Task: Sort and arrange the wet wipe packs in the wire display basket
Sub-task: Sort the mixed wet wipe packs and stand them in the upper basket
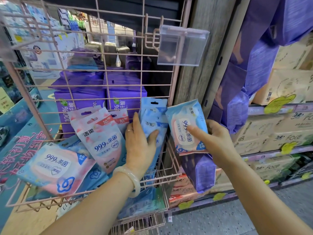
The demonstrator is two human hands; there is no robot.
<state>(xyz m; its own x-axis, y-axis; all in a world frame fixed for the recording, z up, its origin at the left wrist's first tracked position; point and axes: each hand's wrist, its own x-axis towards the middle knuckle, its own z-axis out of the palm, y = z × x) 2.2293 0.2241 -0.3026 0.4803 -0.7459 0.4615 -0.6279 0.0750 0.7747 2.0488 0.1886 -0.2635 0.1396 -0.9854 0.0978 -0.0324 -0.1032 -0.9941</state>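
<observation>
In the head view, a soft, glossy blue-and-pink wipe pack (187,127) is pinched by the right hand (215,138) just outside the right edge of the pink wire basket (167,175), forefinger laid straight across its face. Upright blue packs (153,114) inside the basket are pressed by the straight fingers of the left hand (138,141), beside slanted pink packs (101,138). Boxy purple packs (101,99) are stacked behind the wire, and a clear plastic tag holder (183,46) is hooked above.
</observation>
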